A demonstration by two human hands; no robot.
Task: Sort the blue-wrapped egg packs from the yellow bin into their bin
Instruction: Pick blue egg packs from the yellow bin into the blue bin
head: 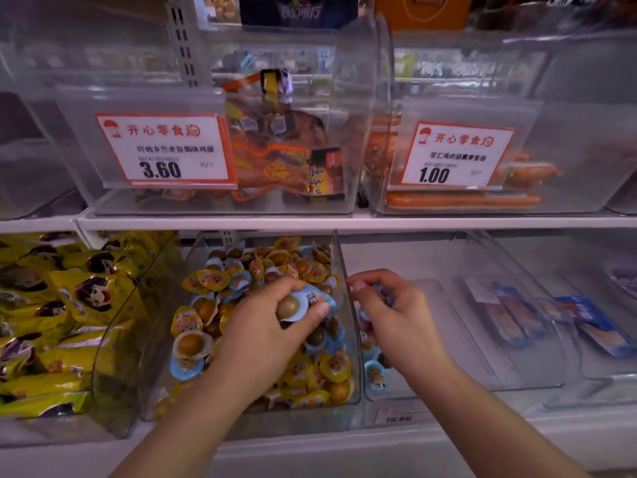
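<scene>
A clear bin (339, 267) on the lower shelf (310, 453) is seen heaped with small egg packs, most of them yellow-wrapped (331, 365) with blue-wrapped ones mixed in. Over the middle of this heap the left hand (272, 326) is held, and a blue-wrapped egg pack (303, 305) is pinched between its thumb and curled fingers, the brown egg showing through the clear side. Another blue pack (184, 369) lies at the near left edge of the heap.

Just to the right, past the bin's wall, the right hand (389, 310) is held above the neighbouring clear bin (482, 339). Its fingers are curled, and blue wrapping is glimpsed inside the grip, so one or more blue packs appear to be held there, though the count cannot be told. Below that hand a few blue packs (375, 374) are seen lying against the left wall of the neighbouring bin.

Further left, yellow snack bags (58, 305) fill a bin. At far right, flat blue packets (599, 326) lie in another. On the upper shelf, two clear bins carry price tags reading 3.60 (165, 150) and 1.00 (455, 155).
</scene>
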